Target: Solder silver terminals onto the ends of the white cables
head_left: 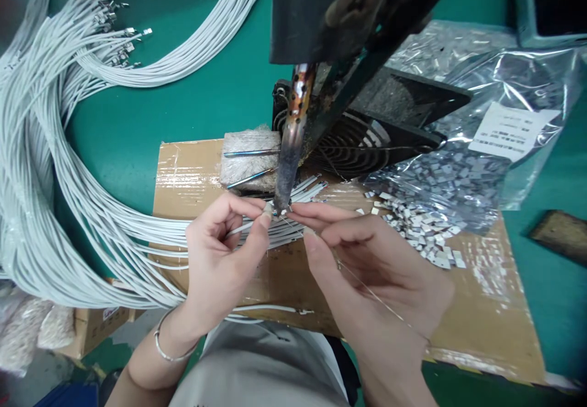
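Observation:
My left hand (220,254) pinches the end of a white wire (243,228) between thumb and forefinger, right at the tip of a fixed soldering iron (290,162). My right hand (367,260) pinches a thin strand of solder wire (380,300) and holds its end to the same tip. The solder strand trails back over my right wrist. A bundle of white wires (298,194) lies across the cardboard sheet (481,309) under both hands.
Large loops of white wires (55,150) with metal terminals cover the green table at left. A black fan (367,141) sits behind the iron. A clear bag (486,150) spills small metal tabs (426,230) onto the cardboard. A sponge (250,156) bears two tweezers.

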Action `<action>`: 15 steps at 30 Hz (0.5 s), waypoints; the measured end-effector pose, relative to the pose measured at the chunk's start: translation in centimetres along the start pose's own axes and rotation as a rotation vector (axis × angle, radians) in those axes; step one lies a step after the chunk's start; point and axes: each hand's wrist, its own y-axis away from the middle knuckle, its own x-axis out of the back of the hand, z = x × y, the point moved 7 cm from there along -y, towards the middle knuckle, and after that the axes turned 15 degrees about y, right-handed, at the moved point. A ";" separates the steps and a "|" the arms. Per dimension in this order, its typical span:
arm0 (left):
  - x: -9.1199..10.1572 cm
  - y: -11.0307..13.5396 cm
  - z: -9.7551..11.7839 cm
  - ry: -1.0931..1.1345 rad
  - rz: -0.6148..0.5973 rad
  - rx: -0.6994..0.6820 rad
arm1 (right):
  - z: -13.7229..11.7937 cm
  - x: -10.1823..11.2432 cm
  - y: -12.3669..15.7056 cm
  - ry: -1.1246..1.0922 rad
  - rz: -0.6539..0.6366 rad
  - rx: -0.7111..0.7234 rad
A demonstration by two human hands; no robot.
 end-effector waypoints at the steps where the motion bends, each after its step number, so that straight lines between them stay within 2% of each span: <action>1: 0.0 0.0 0.0 -0.003 -0.001 -0.002 | -0.1 0.0 0.0 0.003 0.002 0.002; 15: -0.1 0.2 0.5 -0.008 0.013 -0.020 | -0.5 0.1 0.1 0.005 0.032 -0.051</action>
